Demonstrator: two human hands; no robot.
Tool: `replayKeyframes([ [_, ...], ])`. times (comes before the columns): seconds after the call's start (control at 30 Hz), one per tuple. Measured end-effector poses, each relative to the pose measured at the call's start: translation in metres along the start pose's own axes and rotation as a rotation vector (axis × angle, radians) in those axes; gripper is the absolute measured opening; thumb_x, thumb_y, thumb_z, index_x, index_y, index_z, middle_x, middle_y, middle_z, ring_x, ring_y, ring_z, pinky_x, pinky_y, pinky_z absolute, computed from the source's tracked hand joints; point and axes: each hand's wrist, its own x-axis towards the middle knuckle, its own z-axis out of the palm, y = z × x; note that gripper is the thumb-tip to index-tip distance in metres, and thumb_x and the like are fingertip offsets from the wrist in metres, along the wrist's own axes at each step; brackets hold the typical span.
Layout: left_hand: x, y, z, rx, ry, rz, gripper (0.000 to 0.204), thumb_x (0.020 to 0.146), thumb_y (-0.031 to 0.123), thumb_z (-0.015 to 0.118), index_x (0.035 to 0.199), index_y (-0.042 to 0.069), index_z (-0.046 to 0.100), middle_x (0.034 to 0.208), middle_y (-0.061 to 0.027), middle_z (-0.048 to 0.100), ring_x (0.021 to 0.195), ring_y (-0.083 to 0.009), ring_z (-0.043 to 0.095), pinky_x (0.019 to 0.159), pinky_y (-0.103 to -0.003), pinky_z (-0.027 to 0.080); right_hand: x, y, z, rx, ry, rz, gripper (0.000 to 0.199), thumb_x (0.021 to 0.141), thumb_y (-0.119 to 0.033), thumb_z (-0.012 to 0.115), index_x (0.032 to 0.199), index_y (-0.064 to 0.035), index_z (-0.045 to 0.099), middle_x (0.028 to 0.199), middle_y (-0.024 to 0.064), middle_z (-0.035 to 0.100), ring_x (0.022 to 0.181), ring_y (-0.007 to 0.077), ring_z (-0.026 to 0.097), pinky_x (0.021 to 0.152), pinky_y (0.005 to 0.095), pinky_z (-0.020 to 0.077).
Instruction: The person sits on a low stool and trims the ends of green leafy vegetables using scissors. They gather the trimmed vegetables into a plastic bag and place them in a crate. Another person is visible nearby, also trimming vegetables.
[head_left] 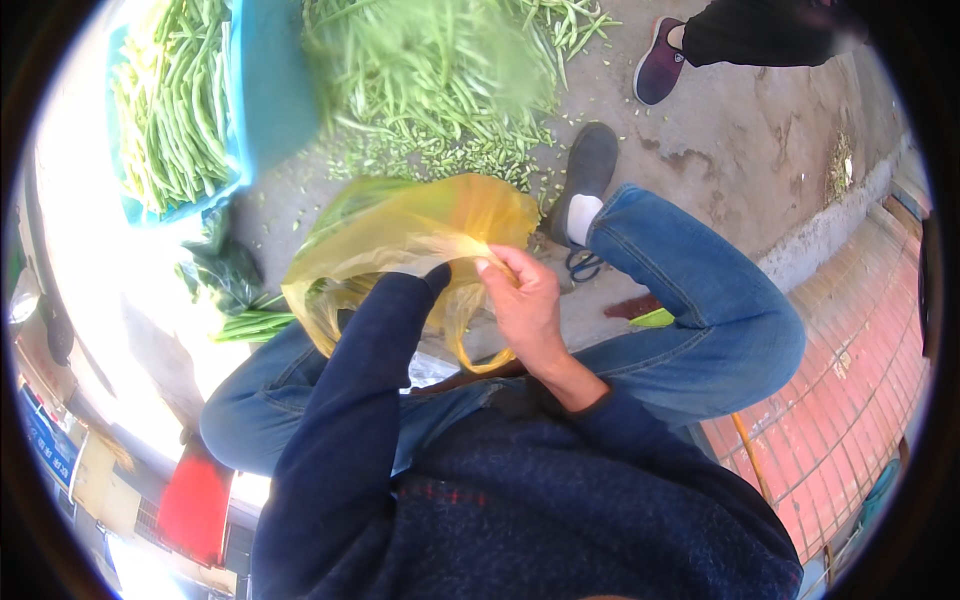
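A thin, see-through yellow plastic bag (400,235) is spread out above my lap, with green showing through its far left part. My right hand (525,305) pinches the gathered edge of the bag, and a yellow handle loop hangs below the fingers. The dark blue sleeve of my left arm (365,350) reaches up to the bag. Past the cuff, my left hand is hidden at the bag, so its fingers do not show.
Ahead lies a heap of green beans (430,70) with cut pieces on the ground. A blue crate (240,150) of long beans (180,110) stands at far left, near a dark plastic bag (225,270). Scissors (583,265) lie by my shoe. Another person's shoe (660,65) is at upper right.
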Motion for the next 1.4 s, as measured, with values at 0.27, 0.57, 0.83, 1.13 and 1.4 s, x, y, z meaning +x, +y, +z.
replayKeyframes([
  [0.27,-0.004,0.004,-0.022,-0.151,0.095,0.102,0.035,0.103,0.020,0.056,0.135,0.010,0.060,0.138,-0.0211,0.061,0.130,-0.0357,0.057,0.112,-0.051,0.043,0.024,0.000,0.000,-0.532,0.139,-0.419,0.068,0.085,-0.010,0.075,0.147,0.0011,0.048,0.140,0.0265,0.053,0.131,0.0418,0.053,0.112,0.0466,0.0437],
  [0.57,-0.072,0.032,-0.062,0.388,0.292,0.251,0.025,0.101,0.015,0.056,0.123,0.006,0.065,0.117,-0.0187,0.068,0.112,-0.0394,0.065,0.099,-0.048,0.051,0.067,0.039,-0.007,-0.510,0.417,-0.362,0.026,0.089,-0.010,0.066,0.113,-0.0010,0.069,0.108,0.0193,0.071,0.105,0.0409,0.069,0.091,0.0495,0.0552],
  [0.83,-0.215,0.081,-0.219,-0.628,0.473,0.170,0.043,0.070,-0.012,0.076,0.109,0.007,0.073,0.113,-0.0086,0.076,0.114,-0.0243,0.072,0.102,-0.035,0.056,0.057,0.072,-0.021,-0.852,0.352,0.007,0.025,0.095,-0.016,0.061,0.111,-0.0015,0.074,0.110,0.0242,0.077,0.110,0.0424,0.073,0.095,0.0521,0.0562],
  [1.13,-0.497,0.015,-0.389,-1.028,1.393,0.751,0.047,0.082,0.017,0.069,0.122,-0.008,0.069,0.122,-0.0213,0.069,0.130,-0.0458,0.061,0.122,-0.059,0.041,0.003,0.107,-0.021,-1.641,-0.488,-0.283,0.029,0.091,-0.018,0.068,0.114,-0.0030,0.077,0.118,0.0214,0.077,0.113,0.0377,0.074,0.093,0.0492,0.0591],
  [1.4,-0.663,0.064,-0.417,-0.328,1.551,0.620,0.047,0.088,0.009,0.063,0.131,-0.009,0.063,0.130,-0.0274,0.070,0.126,-0.0485,0.065,0.115,-0.056,0.049,-0.045,0.005,0.025,-1.760,-0.683,-0.364,0.063,0.085,-0.049,0.083,0.124,-0.0015,0.075,0.120,0.0215,0.076,0.112,0.0367,0.074,0.094,0.0468,0.0585],
])
